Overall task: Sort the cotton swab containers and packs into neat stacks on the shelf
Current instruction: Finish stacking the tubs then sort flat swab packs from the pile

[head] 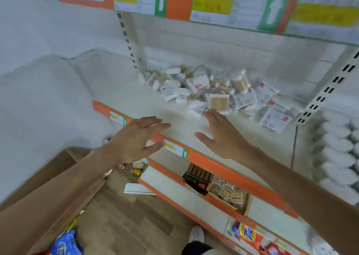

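Note:
A jumbled heap of cotton swab packs and containers (pixel 213 91) lies at the back right of the white shelf (pixel 136 99). It mixes flat clear packs of wooden swabs (pixel 220 102), a round clear tub (pixel 240 80) and white labelled packets (pixel 274 118). My right hand (pixel 221 134) hovers open over the shelf, its fingertips just short of the heap's near edge. My left hand (pixel 136 138) is open with spread fingers above the shelf's orange front edge (pixel 204 160). Neither hand holds anything.
An upper shelf with orange and green price labels (pixel 161 0) hangs overhead. Slotted uprights (pixel 127 40) flank the bay. White stacked goods (pixel 338 147) fill the bay to the right. Lower shelves hold boxes (pixel 229 194); a cardboard box (pixel 58 186) stands on the wooden floor.

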Tool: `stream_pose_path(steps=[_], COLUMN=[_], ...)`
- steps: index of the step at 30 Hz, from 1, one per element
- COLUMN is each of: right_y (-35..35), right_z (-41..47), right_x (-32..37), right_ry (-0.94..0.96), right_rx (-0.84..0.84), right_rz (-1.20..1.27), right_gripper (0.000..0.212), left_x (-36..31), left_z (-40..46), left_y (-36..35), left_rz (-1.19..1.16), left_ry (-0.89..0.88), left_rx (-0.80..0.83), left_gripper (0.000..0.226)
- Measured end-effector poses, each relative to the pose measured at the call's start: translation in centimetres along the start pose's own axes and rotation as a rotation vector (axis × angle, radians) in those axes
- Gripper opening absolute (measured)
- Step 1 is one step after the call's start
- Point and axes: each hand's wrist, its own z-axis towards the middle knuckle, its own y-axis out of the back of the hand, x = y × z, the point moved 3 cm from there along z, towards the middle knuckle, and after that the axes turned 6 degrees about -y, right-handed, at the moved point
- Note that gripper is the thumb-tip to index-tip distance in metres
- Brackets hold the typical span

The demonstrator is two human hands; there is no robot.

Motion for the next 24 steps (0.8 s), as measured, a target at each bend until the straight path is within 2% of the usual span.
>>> stream_pose_path(steps=[8, 15, 18, 24], right_y=[-1.1, 2.0, 3.0, 3.1], right_z=[7.7, 15.0, 17.8, 21.9], right_x=[0.9, 2.0, 2.6, 3.4], right_ry=[-0.030, -0.154, -0.288, -0.630], right_rx=[-0.003, -0.384, -0.501, -0.429], right_rz=[-0.027, -0.216, -0.328, -0.384], right_gripper=[0.073, 0.058, 0.053, 0.046], left_x=[8.4, 15.0, 16.9, 21.8], left_z=[3.8, 8.6, 9.5, 9.4], left_y=[-0.7, -1.2, -1.1, -1.8], left_rz=[0.011, -0.080, -0.165, -0.263], left_ry=[-0.012, -0.062, -0.073, -0.127], left_rx=[0.033, -0.035, -0.160, -0.195], left_gripper=[0.068, 0.069, 0.064, 0.057])
